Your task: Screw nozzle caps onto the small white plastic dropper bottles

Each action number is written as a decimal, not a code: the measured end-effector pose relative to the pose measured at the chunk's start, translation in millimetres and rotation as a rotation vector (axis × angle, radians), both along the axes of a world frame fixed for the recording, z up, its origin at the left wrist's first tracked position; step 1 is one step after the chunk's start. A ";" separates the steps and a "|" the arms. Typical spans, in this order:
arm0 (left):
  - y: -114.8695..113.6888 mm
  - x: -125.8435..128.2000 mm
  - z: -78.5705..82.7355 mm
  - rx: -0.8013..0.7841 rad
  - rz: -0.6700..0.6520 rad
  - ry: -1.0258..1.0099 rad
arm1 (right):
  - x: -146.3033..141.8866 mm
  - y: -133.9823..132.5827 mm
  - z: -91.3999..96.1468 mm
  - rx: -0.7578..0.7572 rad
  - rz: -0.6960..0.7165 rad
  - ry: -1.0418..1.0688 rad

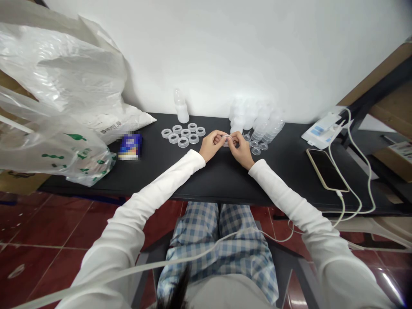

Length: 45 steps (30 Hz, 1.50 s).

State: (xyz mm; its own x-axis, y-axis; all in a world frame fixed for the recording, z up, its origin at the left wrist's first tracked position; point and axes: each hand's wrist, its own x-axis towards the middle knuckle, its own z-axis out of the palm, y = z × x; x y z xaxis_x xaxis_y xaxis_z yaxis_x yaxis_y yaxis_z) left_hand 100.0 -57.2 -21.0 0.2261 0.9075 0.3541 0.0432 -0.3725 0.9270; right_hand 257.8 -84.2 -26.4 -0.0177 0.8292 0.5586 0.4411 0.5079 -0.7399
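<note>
My left hand (213, 146) and my right hand (240, 148) meet above the middle of the black table. Between their fingertips they pinch a translucent bottle collar ring (227, 143), partly covered by the fingers. Left of my left hand, several similar collar rings (183, 142) lie in a cluster. Just beyond my right hand are several clear silicone nipples (256, 151). Behind them stand clear plastic caps (260, 128) in rows and white translucent pieces (236, 116). One feeding bottle (182, 109) with a clear cap stands upright near the wall.
Large plastic bags (61, 77) fill the left end of the black table (151, 171), beside a small blue box (130, 146). At right lie a phone (326, 169) on a charging cable and a white power strip (322, 130). A white cable (206, 255) crosses my lap.
</note>
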 end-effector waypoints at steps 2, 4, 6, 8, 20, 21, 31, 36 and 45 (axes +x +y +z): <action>-0.1 -0.6 1.3 0.003 0.011 0.016 | -0.5 -0.2 -0.1 -0.021 0.009 0.003; -0.3 -1.0 2.7 -0.004 0.009 0.025 | -1.0 -0.2 -0.8 -0.038 0.018 0.014; -0.4 -1.0 3.6 -0.006 0.008 0.034 | -1.3 0.1 -1.5 -0.039 0.024 0.024; -0.6 -0.4 3.6 0.007 0.016 0.045 | -1.5 0.4 -2.0 -0.038 0.024 0.021; -0.6 0.4 -1.4 0.032 -0.040 0.052 | 0.5 4.4 -8.6 -0.050 -0.005 0.032; 0.0 0.5 -2.4 0.013 -0.056 0.039 | 1.5 5.3 -9.3 -0.053 0.000 0.043; 11.1 2.8 -17.9 0.017 -0.029 -0.029 | 8.3 9.4 -9.8 -0.007 0.029 -0.092; 13.1 1.8 -21.6 0.143 -0.013 0.067 | 9.3 10.3 -10.4 -0.012 0.017 -0.123; 15.4 1.1 -21.7 0.207 0.036 0.076 | 3.4 7.1 -8.5 -0.054 -0.019 -0.060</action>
State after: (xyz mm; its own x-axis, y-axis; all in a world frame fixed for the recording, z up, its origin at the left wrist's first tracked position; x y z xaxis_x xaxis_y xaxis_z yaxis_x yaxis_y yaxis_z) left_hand 101.1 -41.8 -42.8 0.2280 0.8254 0.5165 0.1270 -0.5512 0.8247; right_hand 261.2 -77.2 -35.0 -0.0337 0.8588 0.5112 0.4945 0.4588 -0.7382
